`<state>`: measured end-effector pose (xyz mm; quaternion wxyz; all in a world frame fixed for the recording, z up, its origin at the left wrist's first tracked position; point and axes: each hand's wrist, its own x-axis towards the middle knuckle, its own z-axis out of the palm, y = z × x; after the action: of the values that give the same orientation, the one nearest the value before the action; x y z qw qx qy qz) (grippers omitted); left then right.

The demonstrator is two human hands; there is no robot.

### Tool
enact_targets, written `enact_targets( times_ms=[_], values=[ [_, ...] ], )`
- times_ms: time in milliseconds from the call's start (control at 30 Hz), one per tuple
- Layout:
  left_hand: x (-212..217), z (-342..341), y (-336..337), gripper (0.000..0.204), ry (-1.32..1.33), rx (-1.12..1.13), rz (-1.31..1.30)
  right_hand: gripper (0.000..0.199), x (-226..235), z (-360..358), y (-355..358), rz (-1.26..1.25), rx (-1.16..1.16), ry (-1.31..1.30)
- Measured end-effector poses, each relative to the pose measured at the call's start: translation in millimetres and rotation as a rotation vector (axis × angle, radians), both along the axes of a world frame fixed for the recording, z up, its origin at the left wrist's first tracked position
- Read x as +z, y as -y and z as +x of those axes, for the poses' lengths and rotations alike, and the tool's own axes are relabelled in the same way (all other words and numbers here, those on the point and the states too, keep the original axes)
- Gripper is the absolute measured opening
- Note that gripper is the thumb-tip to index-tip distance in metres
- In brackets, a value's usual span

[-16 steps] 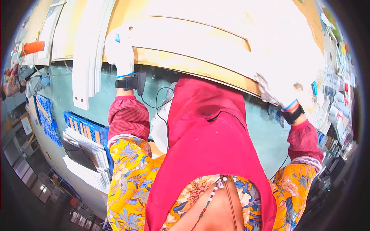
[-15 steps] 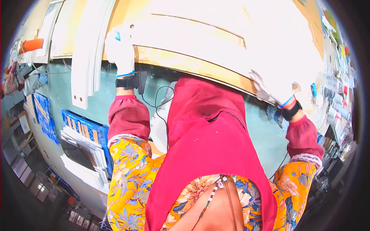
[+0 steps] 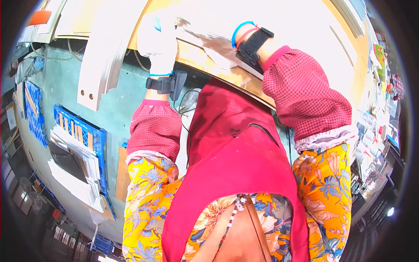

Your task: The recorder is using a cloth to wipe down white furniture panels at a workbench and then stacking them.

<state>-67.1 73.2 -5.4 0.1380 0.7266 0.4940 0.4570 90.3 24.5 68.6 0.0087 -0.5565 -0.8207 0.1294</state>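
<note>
My left hand (image 3: 156,41), in a white glove, rests at the left end of a pale panel on the workbench (image 3: 198,53). Glare washes out its fingers, so their pose is unclear. My right hand (image 3: 214,41), also gloved, reaches leftward over the bright surface. Its fingers seem stretched out toward my left hand, with grey shadow along the glove. I see nothing held in it, though the glare hides much. Both wrists wear black straps; a cable hangs by the left one.
Long white boards (image 3: 98,65) with round holes jut past the bench edge at the left. Below them, a blue pallet (image 3: 102,144) bears stacked white panels (image 3: 83,168). Another blue pallet (image 3: 35,111) stands farther left. Clutter (image 3: 371,135) lies at the right.
My right hand has left the bench's front edge on the right and swung far left across the surface, close to my left hand. My left hand stays at the panel's left end.
</note>
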Motion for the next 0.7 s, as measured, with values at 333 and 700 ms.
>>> enact_targets(
  times_ms=[333, 700],
  values=[
    [-3.6, -0.8, 5.3, 0.039, -0.278, 0.025, 0.077, 0.07, -6.5, 79.9, 116.3, -0.387, -0.208, -0.54],
    [-7.7, 6.4, 9.1, 0.049, -0.38, -0.027, 0.203, 0.061, 20.6, 38.3, 75.2, -0.236, 0.006, -0.061]
  ],
)
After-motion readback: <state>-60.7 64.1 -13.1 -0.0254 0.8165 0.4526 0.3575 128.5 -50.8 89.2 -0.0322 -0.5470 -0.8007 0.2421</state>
